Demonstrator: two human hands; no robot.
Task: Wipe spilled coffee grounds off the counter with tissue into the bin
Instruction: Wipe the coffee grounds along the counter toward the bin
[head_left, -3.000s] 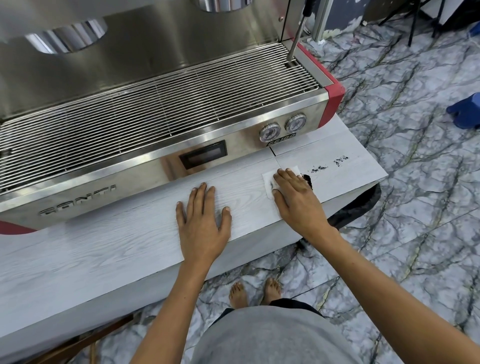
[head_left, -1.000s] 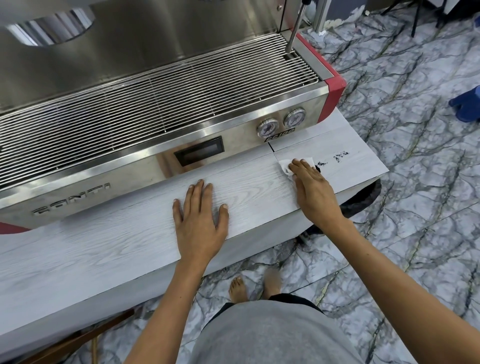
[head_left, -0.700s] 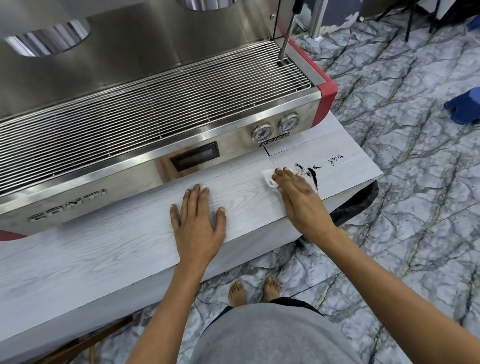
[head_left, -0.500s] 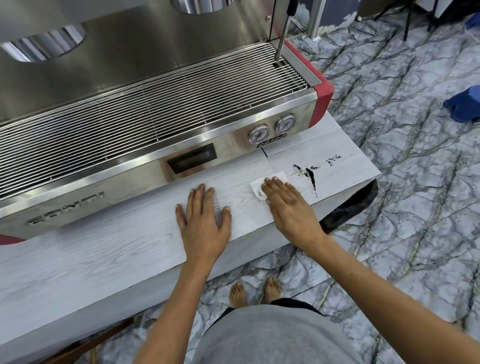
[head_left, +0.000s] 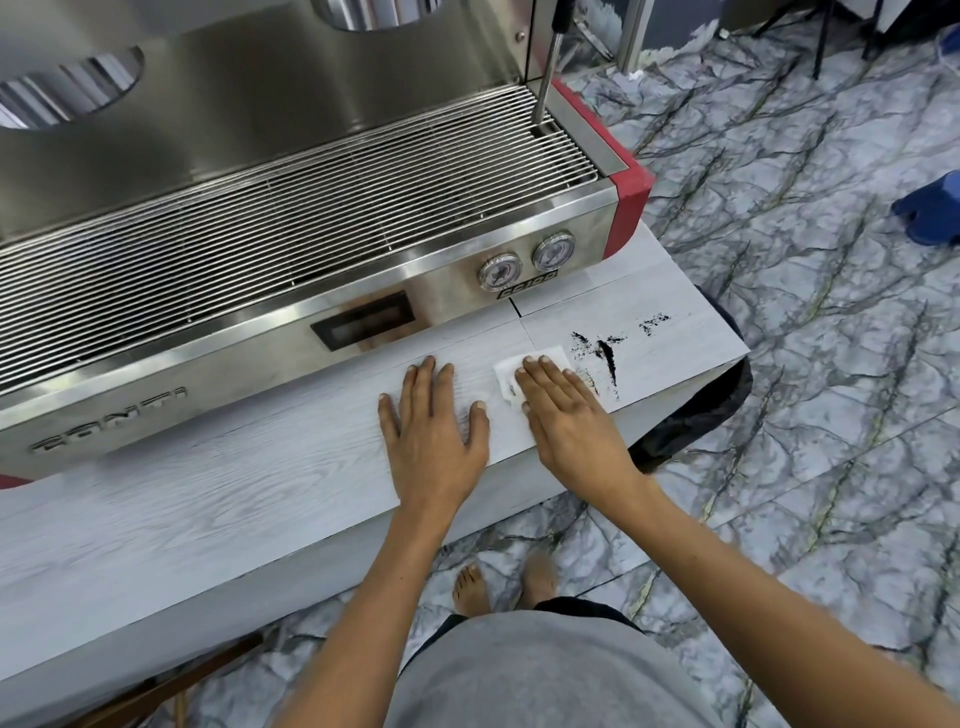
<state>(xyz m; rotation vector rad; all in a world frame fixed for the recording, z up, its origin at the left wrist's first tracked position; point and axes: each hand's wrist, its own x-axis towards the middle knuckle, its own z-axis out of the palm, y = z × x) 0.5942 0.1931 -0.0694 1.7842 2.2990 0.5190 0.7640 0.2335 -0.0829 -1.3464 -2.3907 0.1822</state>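
Coffee bar or café work area, possibly training setup. Large commercial espresso machine (head_left: 291, 208): stainless body, long wire drip grate (head_left: 270, 213), twin pressure gauges (head_left: 525, 262), steam wand (head_left: 548, 62), red end panels. Sits on pale wood-grain bench (head_left: 208, 499). Dark coffee grounds (head_left: 605, 356) smeared on bench. Marble-pattern floor (head_left: 779, 260); dark bin bag (head_left: 696, 415) beside bench end.

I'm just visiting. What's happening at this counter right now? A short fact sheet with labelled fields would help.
Left hand: flat on the counter, fingers spread, holding nothing
Right hand: pressing a white tissue flat on the counter
Coffee grounds: dark streaks and specks right of the tissue, not yet cleared
Bin: dark bag below the counter's right end
Behind: steel espresso machine
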